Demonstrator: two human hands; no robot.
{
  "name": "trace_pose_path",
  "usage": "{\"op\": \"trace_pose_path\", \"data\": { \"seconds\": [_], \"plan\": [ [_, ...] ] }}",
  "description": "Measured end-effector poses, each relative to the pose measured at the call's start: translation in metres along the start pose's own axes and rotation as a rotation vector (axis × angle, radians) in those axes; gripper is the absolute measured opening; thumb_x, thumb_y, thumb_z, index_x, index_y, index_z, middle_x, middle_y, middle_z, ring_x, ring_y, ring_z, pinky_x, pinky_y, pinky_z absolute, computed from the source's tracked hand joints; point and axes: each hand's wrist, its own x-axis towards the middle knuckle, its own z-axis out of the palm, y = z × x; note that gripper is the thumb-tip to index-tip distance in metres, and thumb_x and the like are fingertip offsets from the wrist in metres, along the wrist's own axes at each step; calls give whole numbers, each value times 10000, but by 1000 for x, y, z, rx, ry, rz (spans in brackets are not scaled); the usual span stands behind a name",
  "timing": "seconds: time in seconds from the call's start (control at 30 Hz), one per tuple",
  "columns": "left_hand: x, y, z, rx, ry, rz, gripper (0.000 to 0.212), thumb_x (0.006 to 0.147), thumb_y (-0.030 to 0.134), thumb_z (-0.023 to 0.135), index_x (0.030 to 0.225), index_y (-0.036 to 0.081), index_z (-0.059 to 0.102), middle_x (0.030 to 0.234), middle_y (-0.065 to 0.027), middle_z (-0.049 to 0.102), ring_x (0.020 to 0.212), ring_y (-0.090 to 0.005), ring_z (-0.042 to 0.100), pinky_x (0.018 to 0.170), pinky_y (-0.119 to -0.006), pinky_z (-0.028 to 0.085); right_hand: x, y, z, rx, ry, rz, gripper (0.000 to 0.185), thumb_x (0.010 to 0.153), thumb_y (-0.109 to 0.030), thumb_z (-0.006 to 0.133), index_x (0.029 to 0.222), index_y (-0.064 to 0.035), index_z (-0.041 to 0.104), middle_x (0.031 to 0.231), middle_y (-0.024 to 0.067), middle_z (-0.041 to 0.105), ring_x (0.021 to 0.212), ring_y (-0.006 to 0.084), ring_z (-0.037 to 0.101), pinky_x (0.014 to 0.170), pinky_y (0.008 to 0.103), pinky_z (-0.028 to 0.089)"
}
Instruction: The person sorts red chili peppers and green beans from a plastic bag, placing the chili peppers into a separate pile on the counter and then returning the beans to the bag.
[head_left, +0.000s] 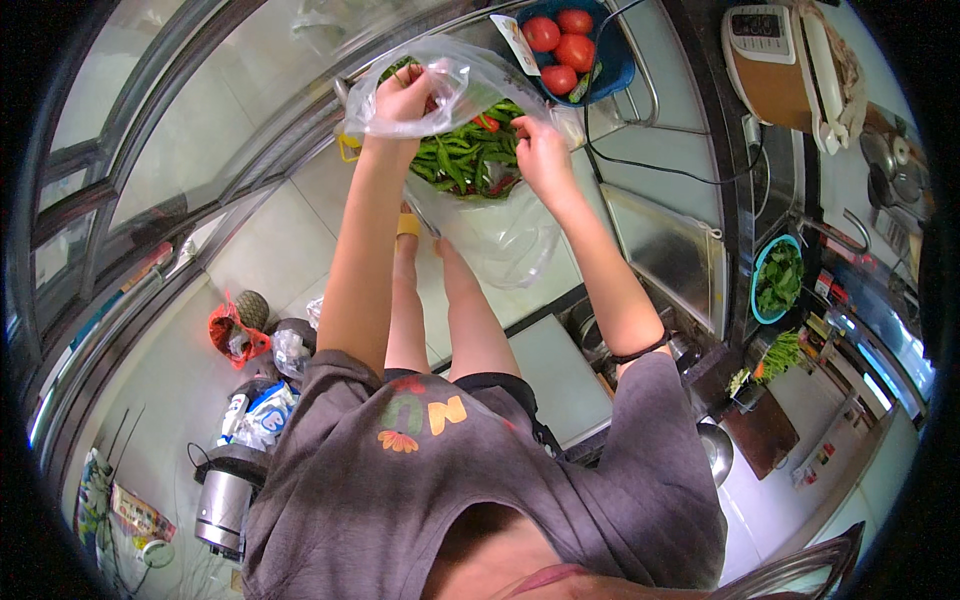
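A mound of green chili peppers (457, 161), with a few red ones among them, lies before me in the clear plastic bag (517, 244), whose lower part hangs in front of a rack. My left hand (405, 94) reaches into an upper clear plastic bag (364, 112). Its fingers are curled near something dark green, and plastic hides what they hold. At the right edge of the peppers, my right hand (544, 154) has its fingers bent and pinched on the bag's edge. Whether the two stretches of plastic are one bag is unclear.
A blue basket (619, 71) of several tomatoes (575, 52) stands just beyond my right hand. A black cable (652, 169) hangs nearby. To the right, a turquoise basin (756, 281) of leafy greens sits on the counter. Bags and a metal pot (223, 506) are at left.
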Motion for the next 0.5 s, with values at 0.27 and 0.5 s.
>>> {"op": "trace_pose_path", "data": {
  "seconds": [0.27,0.5],
  "plan": [
    [22,24,30,-155,-16,37,123,768,141,649,752,66,552,696,-17,568,591,-112,525,510,-265,420,11,-6,57,-362,217,-97,88,712,-67,597,776,-32,548,767,136,544,767,314,552,672,431,449],
    [24,16,5,-9,-125,-46,103,794,134,621,858,74,567,792,-17,577,691,-118,546,566,-247,443,9,-4,36,-154,104,-43,267,712,-148,670,931,-29,574,854,129,575,803,292,567,694,399,452]
  ]
}}
